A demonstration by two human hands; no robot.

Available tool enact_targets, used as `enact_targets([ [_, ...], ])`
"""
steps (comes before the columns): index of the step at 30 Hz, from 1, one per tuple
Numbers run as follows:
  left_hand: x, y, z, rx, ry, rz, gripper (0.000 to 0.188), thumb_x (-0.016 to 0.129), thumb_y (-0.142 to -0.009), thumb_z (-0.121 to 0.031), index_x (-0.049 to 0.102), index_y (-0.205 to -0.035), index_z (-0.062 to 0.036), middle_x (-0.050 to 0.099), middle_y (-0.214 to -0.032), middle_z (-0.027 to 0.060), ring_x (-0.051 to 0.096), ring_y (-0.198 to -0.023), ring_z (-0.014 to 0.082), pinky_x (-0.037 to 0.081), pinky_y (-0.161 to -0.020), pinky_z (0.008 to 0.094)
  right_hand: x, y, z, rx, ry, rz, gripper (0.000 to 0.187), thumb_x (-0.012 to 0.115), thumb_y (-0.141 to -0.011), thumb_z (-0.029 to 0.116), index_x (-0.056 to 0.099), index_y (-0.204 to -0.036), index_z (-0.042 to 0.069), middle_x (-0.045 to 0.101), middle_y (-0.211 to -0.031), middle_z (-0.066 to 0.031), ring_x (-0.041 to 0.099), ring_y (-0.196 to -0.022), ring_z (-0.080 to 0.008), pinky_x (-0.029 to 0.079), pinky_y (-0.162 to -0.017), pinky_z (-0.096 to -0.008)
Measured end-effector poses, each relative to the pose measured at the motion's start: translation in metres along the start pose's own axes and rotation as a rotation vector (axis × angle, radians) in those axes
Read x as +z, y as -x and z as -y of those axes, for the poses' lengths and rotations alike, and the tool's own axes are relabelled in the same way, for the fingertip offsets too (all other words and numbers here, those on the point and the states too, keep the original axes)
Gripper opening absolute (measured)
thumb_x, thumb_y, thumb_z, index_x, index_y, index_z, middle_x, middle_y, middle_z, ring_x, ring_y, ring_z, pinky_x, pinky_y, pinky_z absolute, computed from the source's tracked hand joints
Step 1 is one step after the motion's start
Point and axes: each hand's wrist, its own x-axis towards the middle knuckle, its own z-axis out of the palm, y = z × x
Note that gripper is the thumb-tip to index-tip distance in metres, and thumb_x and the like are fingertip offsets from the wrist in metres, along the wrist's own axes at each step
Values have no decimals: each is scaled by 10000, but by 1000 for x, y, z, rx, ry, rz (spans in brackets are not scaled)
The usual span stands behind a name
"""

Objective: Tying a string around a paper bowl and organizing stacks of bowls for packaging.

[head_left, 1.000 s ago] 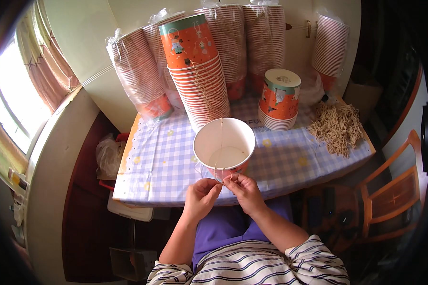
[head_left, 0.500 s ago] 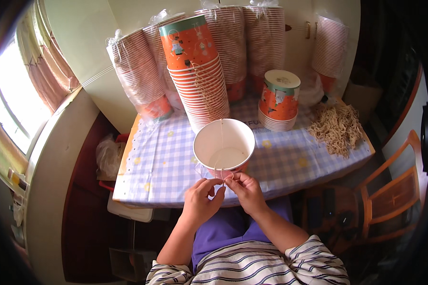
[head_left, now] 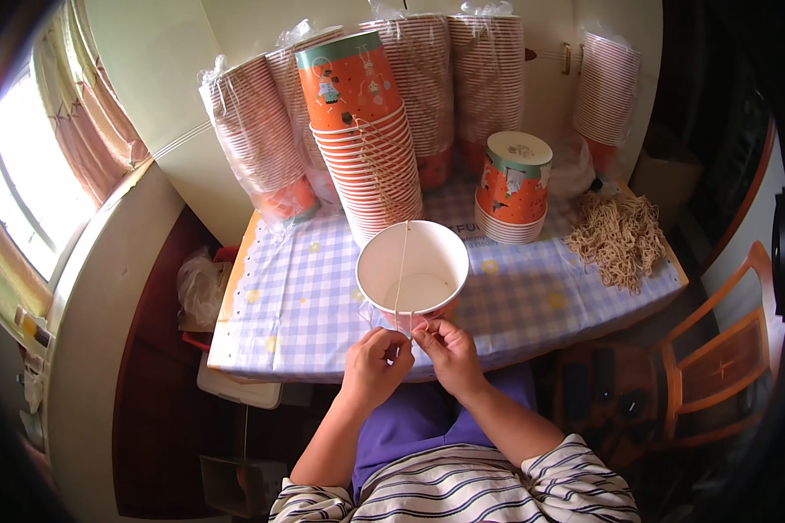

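Note:
An open white-lined paper bucket (head_left: 423, 292) stands upright near the table's front edge. A thin beige cord (head_left: 401, 272) runs across its mouth from the far rim to the near rim and down to my fingers. My left hand (head_left: 377, 362) is closed just in front of the bucket, thumb and fingertips pinching the cord. Close beside it, my right hand (head_left: 447, 353) also pinches the cord between thumb and forefinger. The cord's end between the fingertips is too small to make out.
Behind the bucket leans a tall stack of orange paper buckets (head_left: 371, 166) with cords hanging down its side. A shorter upturned stack (head_left: 512, 187) stands to its right, near a heap of beige cords (head_left: 617, 240). Plastic-wrapped stacks (head_left: 257, 131) line the back. A wooden chair (head_left: 715, 349) is at right.
The cord across the bucket has drawn straighter and now slants. Its loop by the near rim is smaller. My left hand has shifted slightly right, its fingers more curled; my right hand barely moved.

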Motion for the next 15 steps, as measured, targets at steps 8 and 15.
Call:
enact_targets([
  [8,0,2,-1,4,-13,9,76,661,-757,-53,635,-816,-12,585,-713,102,587,-560,170,474,-522,271,1,0,-7,-13,13,-59,156,631,-889,193,631,-881,37,570,-721,56,461,-616,-15,387,-560,-184],
  [15,-2,9,4,65,-58,-14,88,659,-773,-30,659,-861,-19,580,-697,88,576,-554,168,458,-508,260,-7,5,0,215,-106,93,131,657,-863,163,645,-908,42,566,-730,62,448,-627,2,360,-558,-161],
])
